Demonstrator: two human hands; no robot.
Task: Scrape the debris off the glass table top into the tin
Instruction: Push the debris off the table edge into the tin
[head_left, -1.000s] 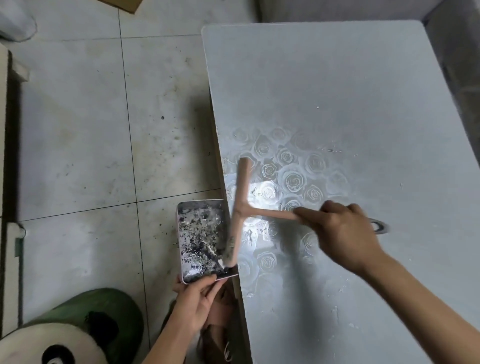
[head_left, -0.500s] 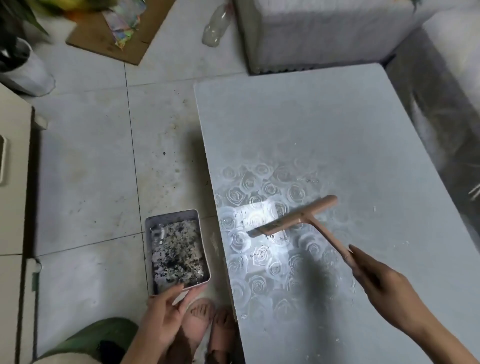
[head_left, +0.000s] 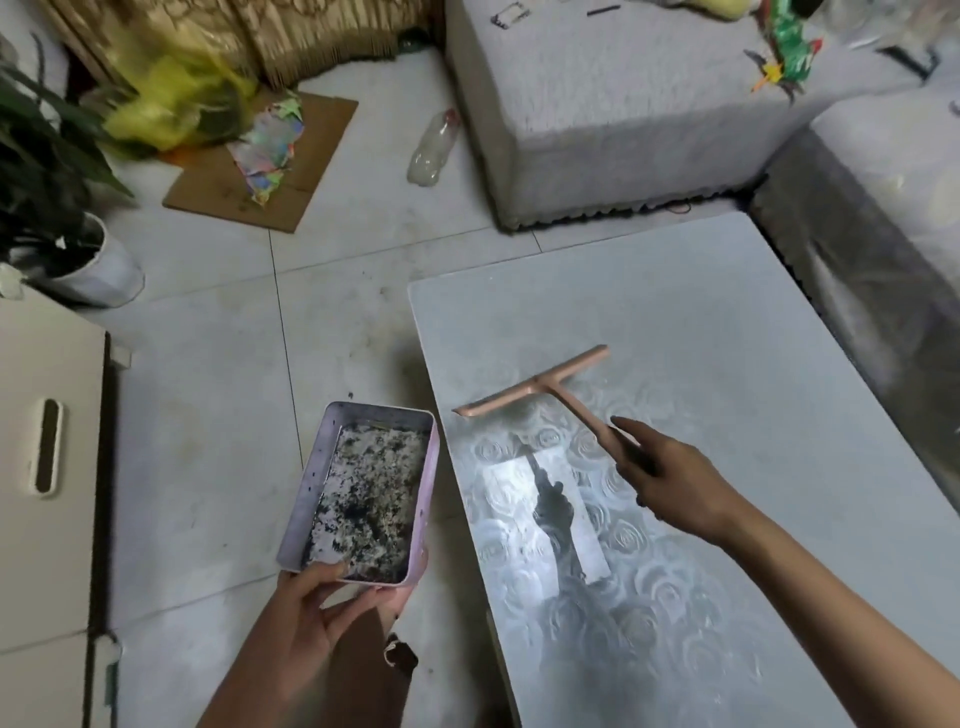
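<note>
A glass table top (head_left: 727, 322) with an etched rose pattern fills the right half of the head view. My right hand (head_left: 675, 475) grips the handle of a pink T-shaped scraper (head_left: 540, 389), whose blade is raised over the table near its left edge. My left hand (head_left: 322, 613) holds a rectangular pink tin (head_left: 363, 488) by its near end, out over the floor just left of the table's edge. Dark and pale debris covers the tin's bottom. Little debris shows on the glass.
A white cabinet (head_left: 47, 467) stands at the left and a potted plant (head_left: 57, 223) behind it. Cardboard with coloured paper (head_left: 265, 156) and a plastic bottle (head_left: 434, 148) lie on the tiled floor. A grey upholstered block (head_left: 623, 114) sits beyond the table.
The scraper has left the tin's edge and swung back over the table, its blade turned crosswise. The tin has moved away from the table edge. The view has tilted up.
</note>
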